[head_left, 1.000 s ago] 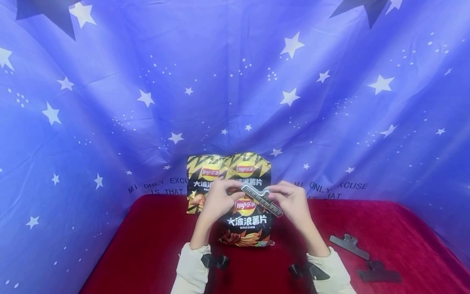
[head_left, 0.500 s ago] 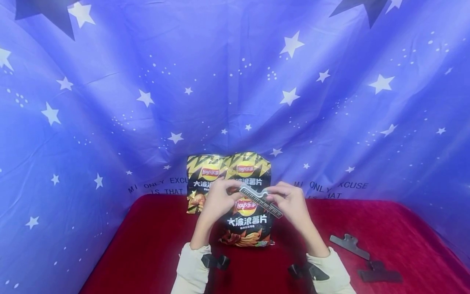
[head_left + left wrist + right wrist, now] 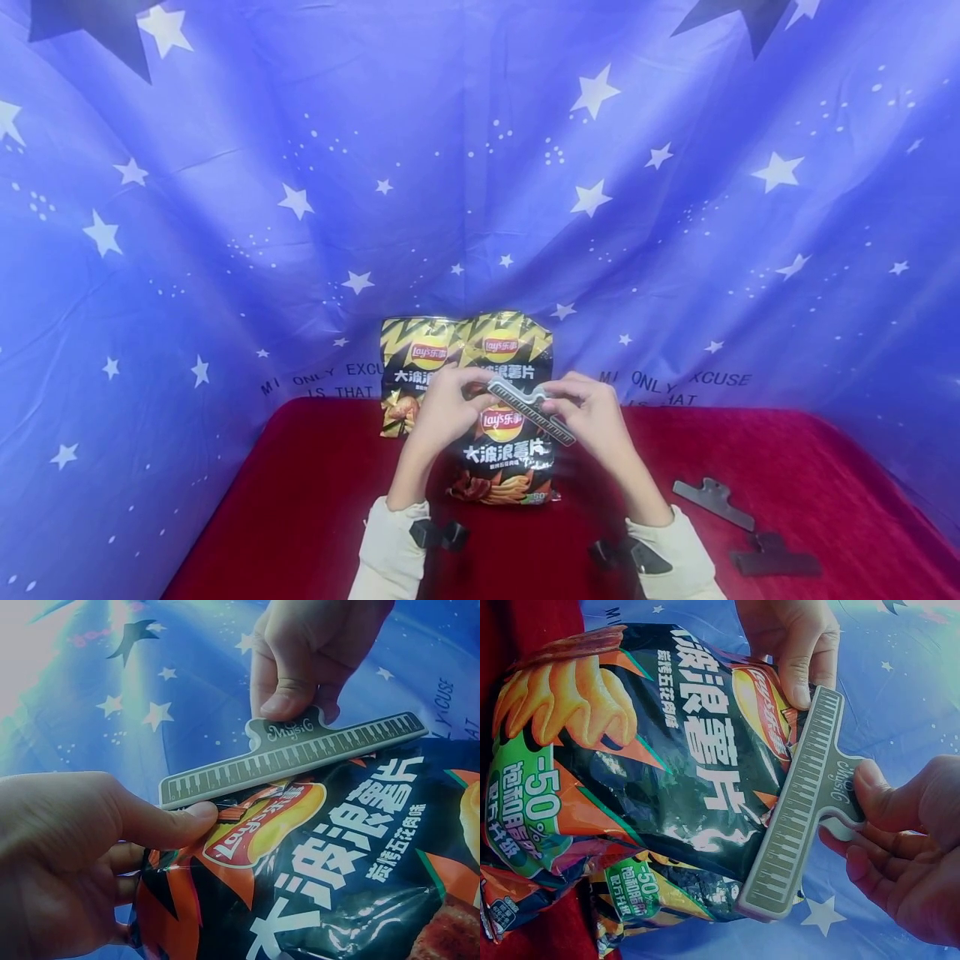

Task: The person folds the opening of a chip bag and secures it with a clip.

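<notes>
A black Lay's chip bag (image 3: 504, 454) stands in front of two yellow-topped chip bags. Across its upper edge lies a long dark bag clip (image 3: 300, 756) with a piano-key print and the word "Music", tilted down to the right in the head view. My right hand (image 3: 907, 847) pinches the clip's handle between thumb and fingers. With the thumb on the front and fingers behind, my left hand (image 3: 82, 847) grips the bag's upper corner right at the clip's end. In the right wrist view the left hand (image 3: 795, 637) shows beyond the bag.
Two black clips, one (image 3: 714, 502) behind the other (image 3: 776, 557), lie on the red cloth-covered table (image 3: 300, 500) at the right. The yellow-topped chip bags (image 3: 420, 346) stand at the back, against a blue star-patterned curtain (image 3: 465, 167).
The clip and my right hand have shifted very slightly to the left. My left hand keeps its grip on the bag, and the other bags and clips stay put.
</notes>
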{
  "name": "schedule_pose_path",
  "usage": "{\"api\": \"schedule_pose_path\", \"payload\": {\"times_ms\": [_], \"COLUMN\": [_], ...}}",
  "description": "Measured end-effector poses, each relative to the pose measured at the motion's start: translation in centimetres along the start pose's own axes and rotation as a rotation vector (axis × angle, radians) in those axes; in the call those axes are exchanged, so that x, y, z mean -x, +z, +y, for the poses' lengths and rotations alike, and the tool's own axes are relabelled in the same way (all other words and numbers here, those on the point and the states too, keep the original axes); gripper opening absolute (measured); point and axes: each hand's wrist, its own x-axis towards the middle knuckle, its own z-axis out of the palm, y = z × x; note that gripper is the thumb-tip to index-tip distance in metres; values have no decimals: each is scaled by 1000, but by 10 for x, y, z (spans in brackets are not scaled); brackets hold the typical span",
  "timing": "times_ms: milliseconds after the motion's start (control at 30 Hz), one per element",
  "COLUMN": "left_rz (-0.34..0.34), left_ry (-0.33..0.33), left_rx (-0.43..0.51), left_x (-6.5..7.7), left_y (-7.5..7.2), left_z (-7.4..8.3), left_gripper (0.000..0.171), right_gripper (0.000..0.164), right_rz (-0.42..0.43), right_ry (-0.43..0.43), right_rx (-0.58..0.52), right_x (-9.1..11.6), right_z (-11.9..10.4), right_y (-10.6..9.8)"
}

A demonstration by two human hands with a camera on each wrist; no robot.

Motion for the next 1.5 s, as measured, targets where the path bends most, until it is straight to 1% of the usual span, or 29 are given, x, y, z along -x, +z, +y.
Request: {"api": "schedule_pose_path", "payload": {"times_ms": [67,300,467,533,700,833,1000,1133,1333,1500], "left_rz": [-7,-12,-38,-37,5,38,77,123,165,187], "left_ry": [-7,11,19,27,37,39,45,45,31,31], "left_rx": [2,-42,-34,-33,-26,9,35,20,-24,-49], "left_x": [0,2,2,2,1,2,1,-1,-2,-2], "left_y": [0,-2,-4,-3,0,3,7,10,12,13], "left_z": [0,0,0,0,1,1,2,3,5,5], "left_gripper": [25,24,25,25,24,22,17,15,14,11], "right_gripper": [22,25,25,25,25,27,27,29,35,32], "right_rz": [-9,-46,-71,-79,-112,-157,-217,-259,-323,-333], "right_ry": [3,21,18,10,-14,-19,-25,0,68,91], "right_rx": [7,20,7,6,42,76,39,1,2,-8], "right_x": [0,0,-1,-1,-1,-1,-2,-4,-5,-5], "right_z": [0,0,1,1,1,2,6,10,12,10], "right_y": [-1,-2,-3,-4,-7,-11,-16,-19,-20,-19]}}
